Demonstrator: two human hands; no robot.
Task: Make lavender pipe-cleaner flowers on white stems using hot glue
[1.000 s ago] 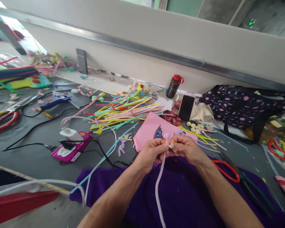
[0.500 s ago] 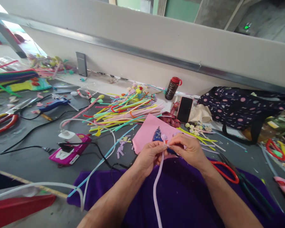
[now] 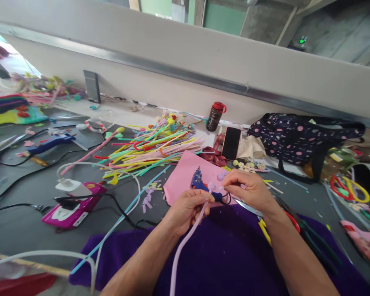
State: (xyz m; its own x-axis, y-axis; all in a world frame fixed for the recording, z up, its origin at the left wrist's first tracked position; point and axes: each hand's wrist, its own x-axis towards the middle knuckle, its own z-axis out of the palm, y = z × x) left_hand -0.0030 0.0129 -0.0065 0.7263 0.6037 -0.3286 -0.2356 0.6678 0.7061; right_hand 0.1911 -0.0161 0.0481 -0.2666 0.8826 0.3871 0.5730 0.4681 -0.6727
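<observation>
My left hand [image 3: 188, 209] is closed in a pinch around a lilac fuzzy pipe cleaner [image 3: 185, 242], whose long end trails down over the purple cloth [image 3: 231, 250]. A small lilac tuft [image 3: 211, 187] tops the stem above my fingertips. To the right, my right hand [image 3: 249, 190] is raised with thumb and forefinger pressed together; whatever is between them is too small to make out. Behind the hands, a blue glue gun [image 3: 197, 180] lies on a pink sheet [image 3: 179, 176], near a lilac curled piece [image 3: 221, 176]. Partly under my right hand are yellow-handled scissors [image 3: 264, 231].
Bundled coloured pipe cleaners [image 3: 160, 150] lie behind. A magenta power strip [image 3: 72, 209] with cables sits left. Toward the wall stand a bottle [image 3: 215, 117] and phone [image 3: 231, 143], with a patterned bag [image 3: 291, 139] at right. Dark green pliers [image 3: 319, 242] lie by my right forearm.
My right hand has moved away from the left, off the stem to the right. The yellow-handled scissors have come into sight. The view has shifted to the right.
</observation>
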